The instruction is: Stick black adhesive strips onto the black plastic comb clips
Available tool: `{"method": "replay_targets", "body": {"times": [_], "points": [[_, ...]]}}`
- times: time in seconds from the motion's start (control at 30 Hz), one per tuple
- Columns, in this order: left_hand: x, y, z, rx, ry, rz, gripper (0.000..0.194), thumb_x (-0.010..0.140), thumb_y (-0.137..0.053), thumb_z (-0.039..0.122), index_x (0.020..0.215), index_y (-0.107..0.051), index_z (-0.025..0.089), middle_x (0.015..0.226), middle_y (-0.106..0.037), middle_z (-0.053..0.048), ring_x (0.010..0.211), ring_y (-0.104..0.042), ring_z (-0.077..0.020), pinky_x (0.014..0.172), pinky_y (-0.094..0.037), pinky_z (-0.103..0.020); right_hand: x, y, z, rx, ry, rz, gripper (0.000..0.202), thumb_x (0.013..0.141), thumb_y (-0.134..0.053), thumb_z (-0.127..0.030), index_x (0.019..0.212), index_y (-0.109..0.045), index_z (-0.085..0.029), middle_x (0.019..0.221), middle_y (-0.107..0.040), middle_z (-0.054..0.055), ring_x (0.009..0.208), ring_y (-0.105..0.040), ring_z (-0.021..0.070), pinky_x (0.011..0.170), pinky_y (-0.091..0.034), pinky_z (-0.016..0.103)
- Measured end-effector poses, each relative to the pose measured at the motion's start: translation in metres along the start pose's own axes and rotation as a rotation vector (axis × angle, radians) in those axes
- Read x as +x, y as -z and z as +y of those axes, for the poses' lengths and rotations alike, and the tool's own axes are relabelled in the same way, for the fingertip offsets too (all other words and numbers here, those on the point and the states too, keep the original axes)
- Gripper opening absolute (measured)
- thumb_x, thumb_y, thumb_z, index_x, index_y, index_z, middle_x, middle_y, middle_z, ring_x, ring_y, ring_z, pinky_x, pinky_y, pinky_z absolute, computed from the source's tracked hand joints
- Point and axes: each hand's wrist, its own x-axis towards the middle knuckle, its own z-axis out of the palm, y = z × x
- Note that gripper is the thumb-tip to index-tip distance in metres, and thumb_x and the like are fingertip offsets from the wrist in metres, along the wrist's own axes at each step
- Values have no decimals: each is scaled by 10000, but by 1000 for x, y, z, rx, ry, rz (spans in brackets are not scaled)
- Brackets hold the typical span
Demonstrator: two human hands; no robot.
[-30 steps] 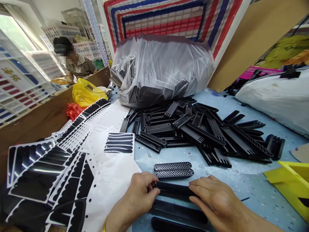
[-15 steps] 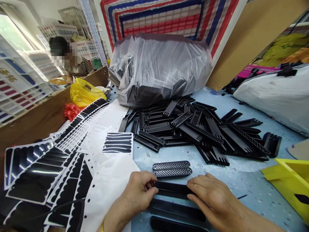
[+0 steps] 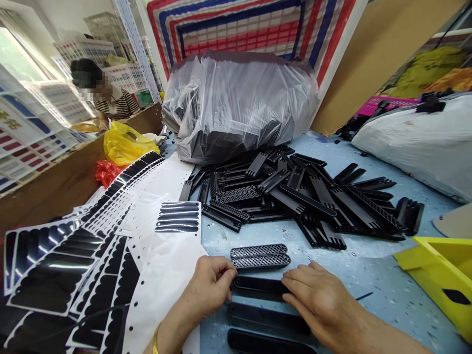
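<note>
A long black plastic strip with rounded ends lies between my hands on the blue table. Thumb and forefinger of my left hand are pinched together at its left end. My right hand grips the right end, fingers above and thumb below, covering that tip. Just beyond lie two black lattice-patterned strips, side by side. Nearer to me are a smooth black strip and another black strip, the latter partly out of frame. Any thin film under my fingertips is too hidden to make out.
Loose black strips form a pile in front of a plastic-wrapped bundle. Sheets of black stickers cover the left side, with one small sheet on white paper. A yellow bin stands right. A person sits beyond the left partition.
The whole view has shifted slightly. My left thumb and forefinger have closed more tightly at the strip's left end. My right hand keeps its place on the right end.
</note>
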Motion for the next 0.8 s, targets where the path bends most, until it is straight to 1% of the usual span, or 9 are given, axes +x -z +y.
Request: {"method": "replay_targets", "body": {"times": [0.1,0.2,0.3,0.4,0.53,0.63,0.73,0.8], "points": [[2,-2,3,-16,17,19,162,762,-524,292,664,-591,182,455,-478,63,375,-489,-102,388,-332,-204,0,0,0,-3,1,28,286,918,-417,-74,778,-636,-194,785,-703,63,646,-591,199,700,-347,363],[2,-3,6,-20,48,36,130,741,-536,249,666,-612,175,453,-494,59,375,-499,-103,382,-327,-200,1,1,-1,-5,7,42,282,915,-420,-71,785,-637,-195,780,-704,60,633,-589,190,687,-347,353],[2,-3,7,-11,68,40,109,718,-538,202,666,-627,170,437,-495,63,363,-476,-96,381,-324,-200,2,2,-1,1,26,56,282,910,-422,-65,780,-633,-197,766,-701,55,622,-589,185,675,-350,346],[4,-3,4,6,37,35,113,711,-534,188,644,-623,173,418,-475,70,361,-465,-95,390,-332,-201,2,2,-1,9,27,62,287,913,-417,-68,759,-620,-200,765,-701,59,629,-591,190,668,-352,345],[4,-2,-1,37,-27,30,103,698,-545,200,619,-605,174,445,-479,62,401,-527,-111,417,-360,-202,1,1,-1,18,16,53,301,923,-408,-72,733,-601,-203,778,-706,67,643,-590,194,679,-359,350],[3,-1,1,47,-6,14,97,696,-549,220,624,-596,176,449,-471,63,407,-529,-111,417,-357,-198,0,1,-1,13,3,58,305,926,-403,-75,746,-614,-200,790,-708,69,646,-589,191,687,-364,353],[3,0,5,42,29,0,143,735,-541,268,647,-605,175,431,-465,61,393,-495,-106,412,-348,-198,0,0,-3,11,-20,48,318,935,-391,-87,768,-639,-195,789,-705,73,658,-593,191,691,-377,356],[2,-1,7,54,13,-2,176,751,-546,301,664,-622,169,450,-485,49,402,-492,-108,421,-354,-205,0,1,-4,5,-35,28,320,940,-387,-96,801,-660,-189,786,-704,76,668,-597,195,699,-390,363]]}}
